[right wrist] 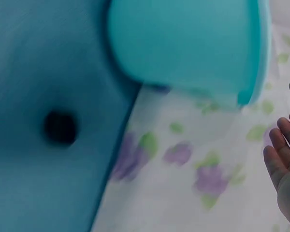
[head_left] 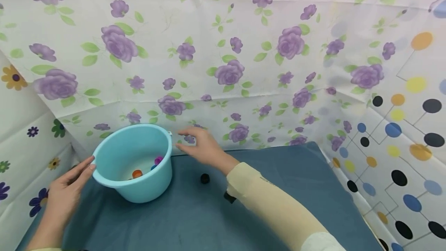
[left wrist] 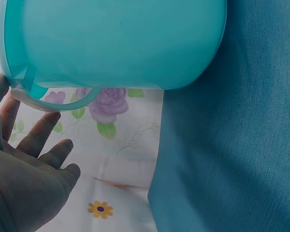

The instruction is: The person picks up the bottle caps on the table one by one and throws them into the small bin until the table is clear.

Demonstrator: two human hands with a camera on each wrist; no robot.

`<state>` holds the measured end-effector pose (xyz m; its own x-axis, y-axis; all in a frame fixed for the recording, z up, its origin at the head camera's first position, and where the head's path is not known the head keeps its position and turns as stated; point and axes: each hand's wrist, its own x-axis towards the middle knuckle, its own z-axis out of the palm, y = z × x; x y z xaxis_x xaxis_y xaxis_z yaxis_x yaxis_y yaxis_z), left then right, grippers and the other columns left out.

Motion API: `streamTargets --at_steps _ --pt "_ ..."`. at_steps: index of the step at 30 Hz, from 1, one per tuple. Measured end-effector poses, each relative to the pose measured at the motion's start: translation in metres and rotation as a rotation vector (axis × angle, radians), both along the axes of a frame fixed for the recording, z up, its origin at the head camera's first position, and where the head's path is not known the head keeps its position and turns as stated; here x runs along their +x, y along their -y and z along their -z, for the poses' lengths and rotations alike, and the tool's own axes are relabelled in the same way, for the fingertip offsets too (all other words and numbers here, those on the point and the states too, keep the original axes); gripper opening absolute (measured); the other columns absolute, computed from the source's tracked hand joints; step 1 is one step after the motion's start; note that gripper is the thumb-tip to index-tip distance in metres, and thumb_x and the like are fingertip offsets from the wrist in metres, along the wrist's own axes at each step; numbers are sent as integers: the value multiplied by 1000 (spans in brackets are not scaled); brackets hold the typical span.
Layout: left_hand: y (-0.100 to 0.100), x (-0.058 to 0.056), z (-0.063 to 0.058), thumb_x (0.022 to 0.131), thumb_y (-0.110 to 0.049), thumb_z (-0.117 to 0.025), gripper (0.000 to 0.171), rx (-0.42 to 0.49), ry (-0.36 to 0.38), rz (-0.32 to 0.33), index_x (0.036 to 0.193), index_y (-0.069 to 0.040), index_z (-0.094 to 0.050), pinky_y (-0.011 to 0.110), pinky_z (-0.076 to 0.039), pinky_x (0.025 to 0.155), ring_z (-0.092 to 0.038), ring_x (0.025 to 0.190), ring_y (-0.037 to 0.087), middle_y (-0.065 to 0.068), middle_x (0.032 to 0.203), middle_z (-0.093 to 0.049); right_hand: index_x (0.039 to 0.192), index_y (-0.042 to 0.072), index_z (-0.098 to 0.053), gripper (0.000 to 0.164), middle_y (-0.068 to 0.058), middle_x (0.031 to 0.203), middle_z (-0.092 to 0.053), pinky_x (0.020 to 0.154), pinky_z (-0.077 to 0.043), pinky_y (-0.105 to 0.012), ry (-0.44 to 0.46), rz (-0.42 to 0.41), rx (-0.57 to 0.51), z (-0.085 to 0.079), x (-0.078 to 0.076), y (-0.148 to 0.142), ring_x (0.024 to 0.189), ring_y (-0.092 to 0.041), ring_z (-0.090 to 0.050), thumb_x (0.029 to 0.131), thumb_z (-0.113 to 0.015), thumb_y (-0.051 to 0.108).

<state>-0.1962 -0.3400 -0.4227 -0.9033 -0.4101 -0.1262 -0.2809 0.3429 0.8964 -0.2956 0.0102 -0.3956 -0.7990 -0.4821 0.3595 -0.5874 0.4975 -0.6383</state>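
Observation:
A light blue plastic bucket [head_left: 150, 185] stands upright on the blue cloth at the left. Inside it lie a small orange piece [head_left: 137, 173], a purple one [head_left: 158, 160] and a bit of a blue one [head_left: 153, 167]. My left hand [head_left: 66, 189] pinches the bucket's left rim at the handle end with thumb and forefinger; its other fingers are spread, as the left wrist view shows. The bucket handle [left wrist: 63, 107] hangs down its side. Just off the right rim, my right hand [head_left: 203, 146] holds nothing, with thumb and fingers apart.
A small round black piece [head_left: 204, 178] lies on the blue cloth [head_left: 195, 224] right of the bucket. Another black object [head_left: 229, 197] shows partly beneath the right sleeve. Behind the bucket hangs a flowered sheet [head_left: 202, 69]; a dotted sheet [head_left: 393, 158] borders the right side.

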Motion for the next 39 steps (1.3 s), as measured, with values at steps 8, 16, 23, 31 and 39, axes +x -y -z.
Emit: streamTargets --at_steps 8,16,23,31,39 --pt "2 0 2 83 -62 -54 60 16 23 2 138 -41 -41 62 -26 107 -18 144 27 -10 151 -29 125 37 -54 41 12 127 -56 95 -49 -35 115 83 30 41 1 -52 119 -9 -52 87 -58 51" --pt "2 1 1 83 -62 -54 60 18 25 -1 138 -41 -41 62 -26 108 -17 144 26 -10 150 -30 125 31 -56 46 4 129 -58 94 -50 -40 175 99 79 84 -1 -78 121 -18 -54 84 -62 52" --pt "1 0 1 82 -63 -54 61 12 39 -12 138 -40 -42 62 -28 106 -18 144 28 -6 150 -30 128 35 -53 61 10 131 -55 97 -48 -38 289 125 111 112 1 -88 124 -12 -51 75 -65 64" --pt "0 0 0 83 -61 -55 60 18 19 -5 138 -39 -42 62 -28 106 -19 144 24 -11 148 -33 134 22 -52 76 7 135 -54 97 -48 -40 307 88 159 126 4 -81 127 -14 -49 71 -71 60" --pt "0 0 0 83 -61 -55 60 3 20 -6 138 -39 -43 61 -29 106 -19 144 24 -10 148 -34 139 26 -46 81 8 141 -47 103 -44 -39 293 62 204 138 4 -74 133 -12 -42 71 -69 63"
